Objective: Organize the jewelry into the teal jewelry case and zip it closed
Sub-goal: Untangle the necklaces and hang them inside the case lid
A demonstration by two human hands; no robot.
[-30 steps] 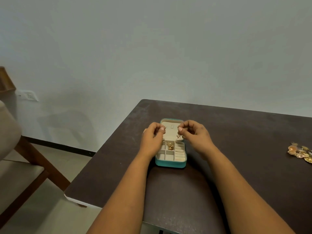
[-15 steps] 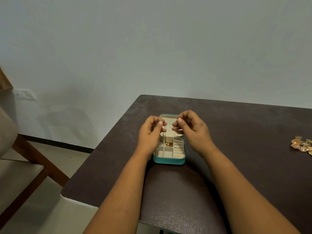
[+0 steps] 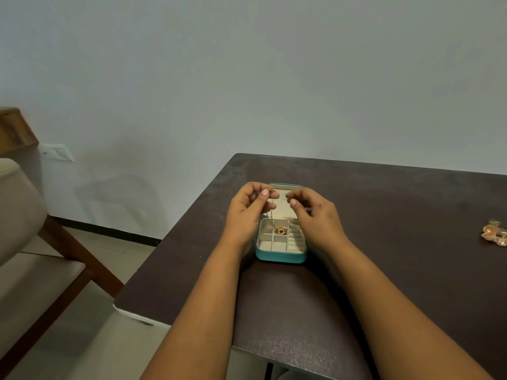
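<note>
The teal jewelry case (image 3: 280, 256) lies open on the dark table (image 3: 384, 229), its cream lid upright behind cream compartments. My left hand (image 3: 248, 212) pinches the top end of a thin gold chain (image 3: 271, 215) that hangs down into a middle compartment, where a small gold heap (image 3: 281, 230) lies. My right hand (image 3: 312, 215) hovers over the case's right side with fingers curled; whether it pinches anything is unclear. A pile of gold and pearly jewelry (image 3: 495, 235) sits far right on the table.
A wooden chair with a beige cushion (image 3: 33, 242) stands left of the table. A wall socket (image 3: 56, 152) is on the pale wall. The table's left corner (image 3: 120, 305) is close to my left forearm.
The hands have drawn apart. The chain now hangs from my left hand alone, its lower end in the compartment, and my right hand has moved off to the right.
</note>
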